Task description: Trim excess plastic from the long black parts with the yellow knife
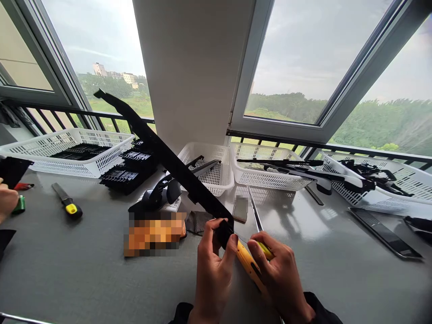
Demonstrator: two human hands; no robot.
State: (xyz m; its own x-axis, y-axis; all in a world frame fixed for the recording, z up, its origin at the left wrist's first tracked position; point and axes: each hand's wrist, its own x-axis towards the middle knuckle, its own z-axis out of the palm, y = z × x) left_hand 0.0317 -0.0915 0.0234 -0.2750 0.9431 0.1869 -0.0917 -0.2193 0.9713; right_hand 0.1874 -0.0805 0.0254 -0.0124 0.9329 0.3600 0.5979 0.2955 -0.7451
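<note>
A long black plastic part slants up and left over the table, its lower end between the fingers of my left hand. My right hand is wrapped round a yellow-handled tool, whose long thin metal blade points up and away. Beneath and between the hands lies a yellow-orange tool body, partly covered by my right hand. The fingers of both hands are close together but apart.
White baskets of black parts line the window side. Left on the grey table are a yellow-and-black knife and stacked black parts. A black panel lies right. Another person's hand shows far left.
</note>
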